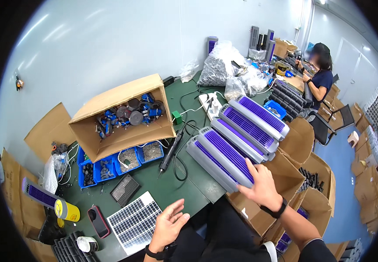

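Observation:
My right hand (264, 187) grips the near end of a long grey housing with a purple slatted front (225, 153), thumb on one side and fingers on the other. That housing lies on the green table among several alike, side by side; another purple-slatted housing (246, 126) is just beyond. My left hand (169, 223) hovers empty at the table's front edge, its fingers apart and slightly curled. Close to it lies a white sheet with rows of dark stickers (135, 222). A black electric screwdriver (171, 153) with a cord rests between the housings and the blue bins.
An open cardboard box (119, 146) of motor-like parts stands behind blue bins (128, 160) of small hardware. A phone (98, 222) and yellow tub (68, 211) sit at left. Open cartons (267, 209) stand right of the table. A co-worker (322, 76) sits at the far right.

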Demonstrator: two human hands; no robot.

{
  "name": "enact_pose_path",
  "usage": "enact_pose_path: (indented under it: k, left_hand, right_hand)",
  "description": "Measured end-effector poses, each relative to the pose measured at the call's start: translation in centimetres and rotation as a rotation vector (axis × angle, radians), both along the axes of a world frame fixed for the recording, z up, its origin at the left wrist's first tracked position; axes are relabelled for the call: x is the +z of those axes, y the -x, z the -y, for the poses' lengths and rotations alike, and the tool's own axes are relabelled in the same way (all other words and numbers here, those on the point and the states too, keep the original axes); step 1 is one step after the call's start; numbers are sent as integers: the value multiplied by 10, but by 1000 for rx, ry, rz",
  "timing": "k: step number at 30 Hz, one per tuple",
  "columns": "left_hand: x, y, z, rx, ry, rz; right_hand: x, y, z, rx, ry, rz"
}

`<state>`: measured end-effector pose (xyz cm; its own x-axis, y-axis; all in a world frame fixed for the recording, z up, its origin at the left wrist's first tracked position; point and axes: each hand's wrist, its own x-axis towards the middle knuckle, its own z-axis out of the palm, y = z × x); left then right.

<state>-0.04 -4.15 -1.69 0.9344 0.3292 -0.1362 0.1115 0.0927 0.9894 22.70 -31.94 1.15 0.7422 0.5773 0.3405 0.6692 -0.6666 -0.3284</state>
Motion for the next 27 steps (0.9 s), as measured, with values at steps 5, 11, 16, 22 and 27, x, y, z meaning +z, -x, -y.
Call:
enact_pose_path:
  k: [5,11,16,22,27]
  left_hand:
    - [8,32,-2,-44,-348,-68]
    - [-21,91,11,132,-117,-175]
    - [3,86,10,120,-807,-101]
    - [-54,105,-1,173,-1229,-278]
    - [-68,116,4,319,-1139,-179]
  right_hand:
    - [-9,-3,-26,-56,134,72]
    - [6,57,5,169,-229,-128]
    - [-38,119,6,324,-263,-583]
    - [-33,135,-88,535,-437,-752]
    - [-50,107,-190,345,-342,-1230]
